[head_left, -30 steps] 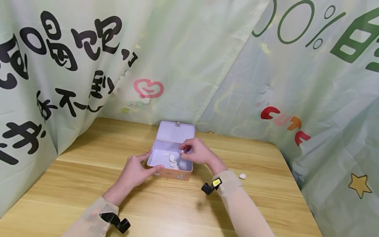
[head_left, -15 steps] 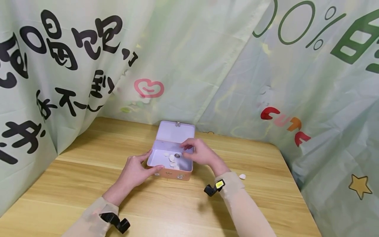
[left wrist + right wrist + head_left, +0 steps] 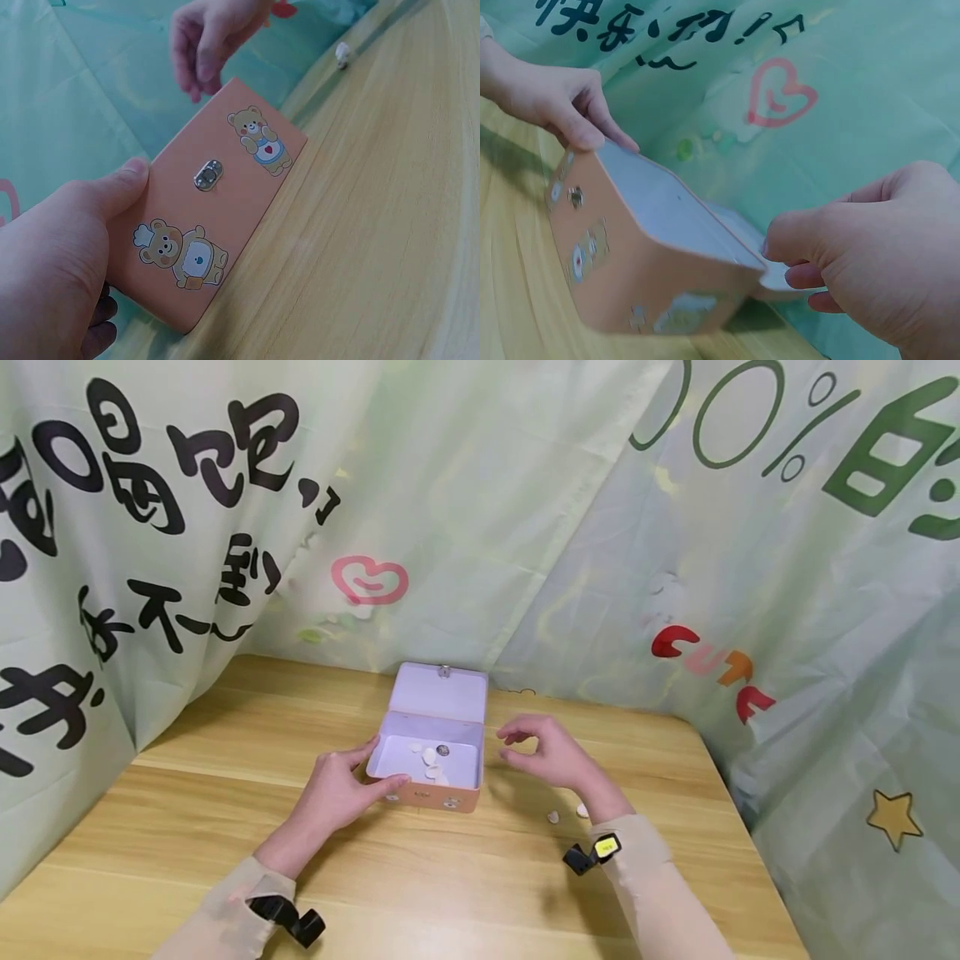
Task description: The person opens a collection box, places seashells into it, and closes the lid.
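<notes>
At the left, a left hand (image 3: 341, 789) is grasping a hinged tin box (image 3: 431, 797), thumb pressing on the front rim, fingers wrapping the left side. The box is sitting upright on the wooden table (image 3: 420, 893), lilac inside, its lid (image 3: 438, 692) leaning back open. If that grip is slackening while something is bumping the box, I am guessing it could be skidding, jostling the loose white pieces (image 3: 429, 756) and one dark disc (image 3: 442, 750) inside. Just beyond the right wall, the right hand (image 3: 551, 752) is hovering, fingers loosely curving and released; I am seeing nothing held. A low sweep could be clipping the right rim or the lid. Farther right, two small white chips (image 3: 553, 817), possibly shells, are lying on the table near the right sleeve (image 3: 652, 877), which could be brushing them away; their smallness could be making a pinch slip.

Only the head view is showing what is lying inside. The left wrist view is clearly revealing two printed bears (image 3: 187, 255) and the metal clasp (image 3: 208, 175) on the front; the right wrist view is showing the decorated right side (image 3: 686, 311), which the others are hiding.
</notes>
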`<move>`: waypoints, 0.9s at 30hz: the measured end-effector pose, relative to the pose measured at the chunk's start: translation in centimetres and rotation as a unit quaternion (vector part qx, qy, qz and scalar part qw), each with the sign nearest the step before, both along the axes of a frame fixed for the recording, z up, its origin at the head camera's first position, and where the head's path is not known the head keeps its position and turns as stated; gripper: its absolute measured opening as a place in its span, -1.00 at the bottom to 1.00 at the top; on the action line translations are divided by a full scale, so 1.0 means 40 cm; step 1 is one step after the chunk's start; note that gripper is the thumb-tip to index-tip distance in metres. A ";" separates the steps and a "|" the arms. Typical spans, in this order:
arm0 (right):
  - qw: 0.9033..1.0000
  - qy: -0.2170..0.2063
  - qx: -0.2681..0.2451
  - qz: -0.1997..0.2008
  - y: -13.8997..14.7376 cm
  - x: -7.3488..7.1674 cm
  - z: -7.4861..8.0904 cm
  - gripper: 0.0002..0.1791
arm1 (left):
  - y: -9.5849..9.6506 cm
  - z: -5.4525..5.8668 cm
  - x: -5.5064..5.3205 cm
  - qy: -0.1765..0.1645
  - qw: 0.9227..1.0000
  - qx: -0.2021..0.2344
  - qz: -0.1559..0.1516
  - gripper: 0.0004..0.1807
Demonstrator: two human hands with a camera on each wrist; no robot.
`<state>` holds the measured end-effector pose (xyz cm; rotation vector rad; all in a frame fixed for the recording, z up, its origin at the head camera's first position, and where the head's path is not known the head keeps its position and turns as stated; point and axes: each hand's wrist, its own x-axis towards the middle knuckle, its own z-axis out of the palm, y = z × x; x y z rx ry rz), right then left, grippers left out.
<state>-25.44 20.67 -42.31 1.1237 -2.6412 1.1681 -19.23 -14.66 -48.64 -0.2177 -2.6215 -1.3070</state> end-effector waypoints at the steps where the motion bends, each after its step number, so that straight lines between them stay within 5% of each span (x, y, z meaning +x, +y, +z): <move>1: 1.000 0.003 0.001 -0.002 0.014 0.004 -0.001 -0.75 | 0.000 0.002 0.001 0.000 1.000 0.001 -0.001 0.12; 17: 0.994 -0.046 0.059 -0.073 0.230 0.087 -0.054 -0.72 | 0.000 0.009 -0.001 0.005 1.000 -0.004 -0.006 0.12; 27: 0.994 -0.062 0.067 -0.068 0.306 0.127 -0.111 -0.71 | 0.001 0.002 0.001 0.002 1.000 -0.008 -0.005 0.15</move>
